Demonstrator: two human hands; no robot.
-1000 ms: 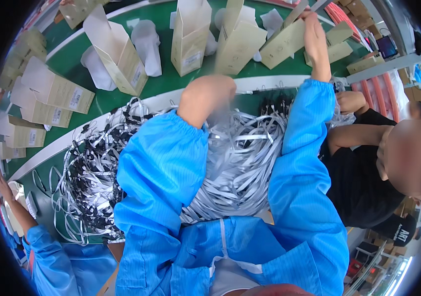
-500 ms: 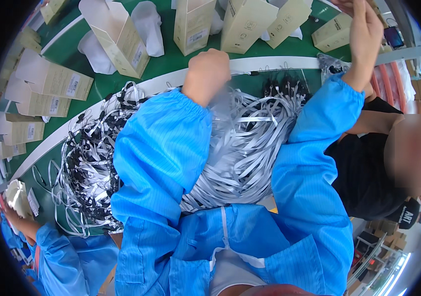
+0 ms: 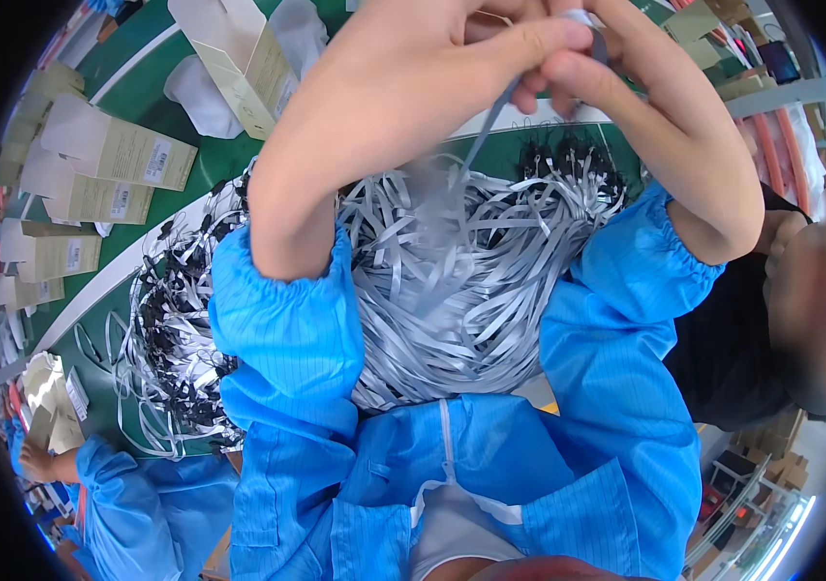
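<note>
Both of my hands are raised close in front of me at the top of the view, their fingertips meeting. My left hand [image 3: 442, 63] pinches a grey lanyard strap [image 3: 487, 136] between thumb and fingers; it hangs down, blurred at its lower end. My right hand [image 3: 616, 82] is closed on the strap's upper part beside the left thumb. A small pale piece [image 3: 580, 17] shows between the fingertips, too covered to make out. Below the hands a big heap of grey lanyards [image 3: 461, 310] lies before my body, with black cord ends [image 3: 568, 160] at its far right.
Another heap of lanyards with black clips [image 3: 176, 339] lies at the left. Open cream boxes [image 3: 122, 155] and a white wrapped item [image 3: 202, 97] stand on the green table [image 3: 142, 53]. A co-worker in blue [image 3: 142, 504] is at lower left, a person in black [image 3: 723, 339] at right.
My left hand has risen from the heap's far edge with a strap and come to the right. My right hand has moved left and down to meet it.
</note>
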